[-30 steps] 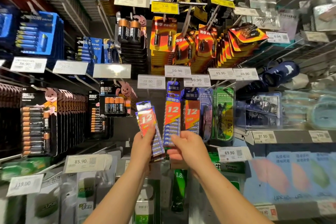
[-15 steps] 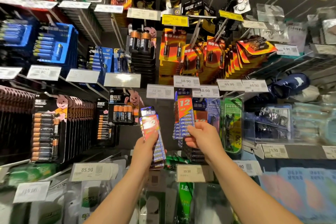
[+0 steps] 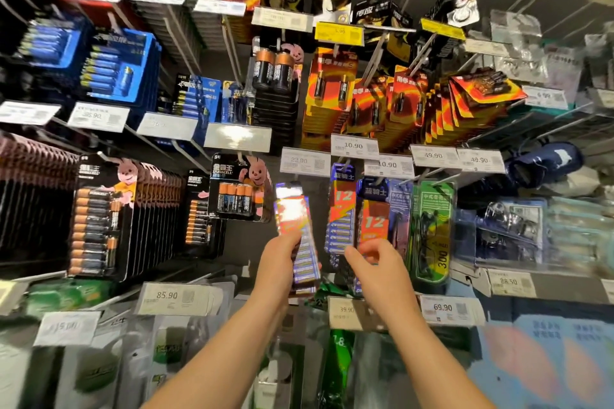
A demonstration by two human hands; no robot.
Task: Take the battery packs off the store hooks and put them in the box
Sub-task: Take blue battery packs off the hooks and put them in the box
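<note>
Step in hand, as I judge it: pulling packs off the hooks, one hand collecting, the other picking.

Left hand (image 3: 277, 264) is gripping a small stack of battery packs (image 3: 295, 236), fingers and thumb curled round the lower part, packs standing upright in front of the display and clear of any hook. Glare is washing out the front card; blue cells are showing below it.

Right hand (image 3: 378, 267) is reaching up at the hanging 12-packs (image 3: 342, 219), fingers curled, tips at the lower edge of the right-hand pack. Motion blur is hiding whether the fingers are actually closing on a card or only touching it, so I cannot tell.

How the packs look: long narrow cards, blue header with Chinese characters, a red-orange band with a white "12", rows of blue cells under clear blister. Two hooks of them are hanging side by side below the 10.90 price tags (image 3: 355, 147), just left of a green pack (image 3: 433, 229).

Next move, by my reading: pinching the front card near its bottom, then drawing it straight out along the hook until the hanger hole clears the tip. The cards are thin and are likely flexing; pulling at an angle risks snagging the hole or dragging the pack behind with it.

No box is showing in this view; the packs are needing to go there once carried away.
</note>
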